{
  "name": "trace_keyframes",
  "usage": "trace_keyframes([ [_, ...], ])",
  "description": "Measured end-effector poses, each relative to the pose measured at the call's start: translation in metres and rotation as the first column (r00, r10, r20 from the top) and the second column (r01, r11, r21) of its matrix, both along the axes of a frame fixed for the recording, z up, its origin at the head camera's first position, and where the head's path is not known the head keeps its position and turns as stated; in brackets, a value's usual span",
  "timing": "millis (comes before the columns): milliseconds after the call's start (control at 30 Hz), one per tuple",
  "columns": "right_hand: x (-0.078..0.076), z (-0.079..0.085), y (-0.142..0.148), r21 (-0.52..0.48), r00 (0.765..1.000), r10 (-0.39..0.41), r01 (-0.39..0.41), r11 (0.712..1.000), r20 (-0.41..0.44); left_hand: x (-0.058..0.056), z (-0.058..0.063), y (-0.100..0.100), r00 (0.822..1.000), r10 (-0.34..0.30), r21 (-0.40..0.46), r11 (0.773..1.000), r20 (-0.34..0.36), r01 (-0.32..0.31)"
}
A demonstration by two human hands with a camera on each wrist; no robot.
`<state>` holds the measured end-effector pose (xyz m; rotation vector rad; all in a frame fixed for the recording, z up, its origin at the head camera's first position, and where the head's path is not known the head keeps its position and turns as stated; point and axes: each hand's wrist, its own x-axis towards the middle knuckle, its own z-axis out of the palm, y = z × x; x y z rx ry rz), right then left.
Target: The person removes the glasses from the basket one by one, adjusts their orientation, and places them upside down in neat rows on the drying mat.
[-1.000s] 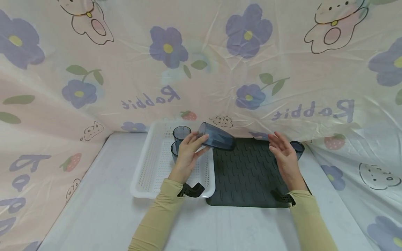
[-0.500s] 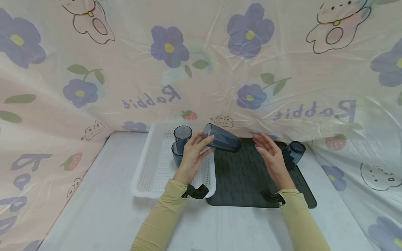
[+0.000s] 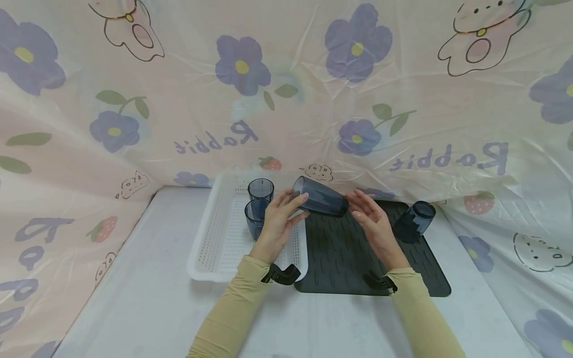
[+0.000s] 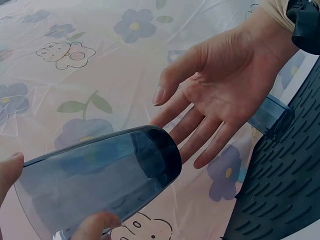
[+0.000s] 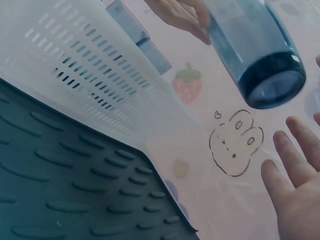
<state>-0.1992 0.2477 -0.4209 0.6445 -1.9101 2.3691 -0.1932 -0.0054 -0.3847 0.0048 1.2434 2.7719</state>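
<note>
My left hand (image 3: 279,219) grips a blue-tinted drinking glass (image 3: 323,198) near its rim, tilted almost on its side with the dark base toward the right. The glass hangs above the gap between basket and mat. My right hand (image 3: 373,223) reaches to the base end with fingers extended; in the right wrist view its fingers (image 5: 295,160) spread beside the glass base (image 5: 275,87). Two more glasses (image 3: 256,219) stand rim up in the white basket (image 3: 201,248). Another glass (image 3: 414,222) stands upside down on the dark drying mat (image 3: 349,263), behind my right hand.
The basket sits left of the mat, both on a white table (image 3: 147,278). A curtain (image 3: 286,99) printed with flowers and rabbits hangs close behind and along both sides. Black wrist straps (image 3: 282,274) sit on both sleeves.
My right hand has moved left from beside the upside-down glass to the base of the held glass. The left hand has shifted slightly right with its glass.
</note>
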Motion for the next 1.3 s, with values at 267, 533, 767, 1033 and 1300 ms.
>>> trace_keyframes([
  [267, 0.000, -0.004, -0.009, 0.052, 0.998, -0.013, 0.010, 0.999, 0.054, 0.002, -0.002, 0.003, 1.000, -0.018, 0.002, 1.000, 0.004, 0.018],
  [533, -0.002, -0.007, -0.015, 0.029, 0.999, 0.020, -0.021, 0.999, 0.043, 0.005, -0.002, 0.004, 1.000, -0.022, 0.001, 1.000, 0.006, 0.022],
  [767, -0.001, -0.007, -0.022, 0.039, 0.999, 0.018, -0.020, 0.999, 0.049, 0.006, -0.005, 0.005, 1.000, -0.027, -0.022, 0.999, 0.011, 0.027],
  [1033, 0.004, -0.003, -0.020, 0.083, 0.995, -0.017, 0.009, 0.996, 0.097, 0.007, -0.004, 0.004, 0.999, -0.032, -0.017, 0.999, 0.014, 0.033],
  [1300, 0.006, 0.006, -0.015, 0.114, 0.998, -0.053, 0.048, 0.992, 0.044, 0.009, -0.003, -0.002, 0.993, -0.110, -0.047, 0.993, -0.049, 0.108],
])
